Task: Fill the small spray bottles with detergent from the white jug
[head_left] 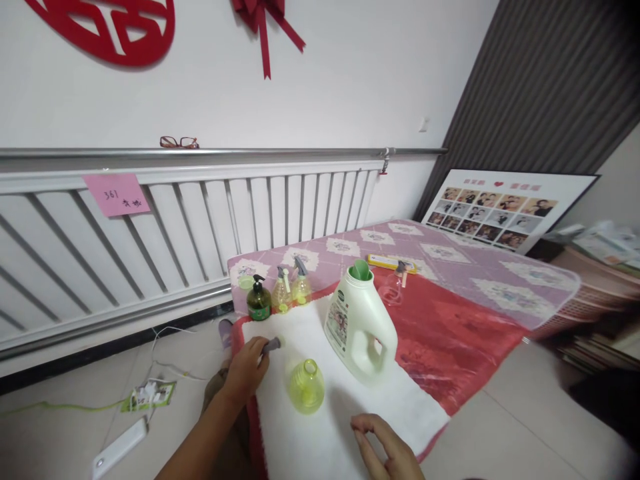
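My left hand (249,367) is closed on a grey spray head (271,345), partly hidden by the fingers, above the white fluffy mat (345,427). Just right of it stands an open yellow-green clear spray bottle (307,387), its neck bare. My right hand (385,447) hovers near the mat's front, fingers curled with a gap inside them and nothing visible between. Behind the bottle is a large pale green detergent jug (360,327) with a green spout, uncapped. Two clear spray bottles, one left (281,293) and one right (301,283), stand at the back.
A green pump bottle (259,301) stands at the mat's back left corner. A pinkish clear spray bottle (393,290) and a yellow box (391,263) lie behind the jug. Left are a radiator (280,207) and, on the floor, a white power strip (120,448) with cables.
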`<move>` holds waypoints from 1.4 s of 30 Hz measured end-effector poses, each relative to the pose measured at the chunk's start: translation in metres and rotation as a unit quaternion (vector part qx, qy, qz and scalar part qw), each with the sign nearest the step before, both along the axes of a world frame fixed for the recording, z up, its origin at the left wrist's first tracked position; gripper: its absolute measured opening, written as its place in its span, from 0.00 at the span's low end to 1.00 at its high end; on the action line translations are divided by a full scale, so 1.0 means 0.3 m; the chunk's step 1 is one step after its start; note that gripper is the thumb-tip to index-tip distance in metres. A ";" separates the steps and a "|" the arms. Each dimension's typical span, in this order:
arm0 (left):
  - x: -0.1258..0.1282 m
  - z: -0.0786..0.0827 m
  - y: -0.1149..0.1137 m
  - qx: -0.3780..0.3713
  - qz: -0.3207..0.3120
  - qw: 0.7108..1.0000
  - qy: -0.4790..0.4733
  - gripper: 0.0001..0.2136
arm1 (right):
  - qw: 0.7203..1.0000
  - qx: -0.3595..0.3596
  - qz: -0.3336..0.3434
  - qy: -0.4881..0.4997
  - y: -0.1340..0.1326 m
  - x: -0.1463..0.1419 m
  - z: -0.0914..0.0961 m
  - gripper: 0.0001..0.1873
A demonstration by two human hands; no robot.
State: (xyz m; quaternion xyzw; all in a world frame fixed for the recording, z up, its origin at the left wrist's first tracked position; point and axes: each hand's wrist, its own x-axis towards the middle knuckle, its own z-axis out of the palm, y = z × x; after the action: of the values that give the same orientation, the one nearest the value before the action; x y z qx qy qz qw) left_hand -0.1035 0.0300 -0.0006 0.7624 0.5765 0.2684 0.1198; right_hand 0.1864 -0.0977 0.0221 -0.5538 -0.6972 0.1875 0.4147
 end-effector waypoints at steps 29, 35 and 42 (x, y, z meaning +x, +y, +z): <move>0.121 0.562 -0.172 0.267 -0.005 0.935 -0.233 0.27 | 0.995 0.078 0.035 0.042 0.295 -0.092 0.597 0.12; 0.184 0.113 -0.208 -0.083 -0.014 0.961 -0.262 0.36 | 0.982 0.017 0.009 0.186 0.275 -0.070 0.555 0.19; 0.296 -0.085 -0.229 -0.141 0.030 0.952 -0.271 0.42 | 0.980 -0.016 0.069 0.186 0.267 -0.098 0.504 0.16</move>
State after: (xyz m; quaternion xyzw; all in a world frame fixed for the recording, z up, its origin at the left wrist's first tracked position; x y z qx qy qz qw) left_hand -0.0149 -0.0386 -0.0261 0.6191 0.5768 0.3841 0.3694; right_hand 0.1571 -0.0177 0.1733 -0.4668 -0.6413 0.3265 0.5140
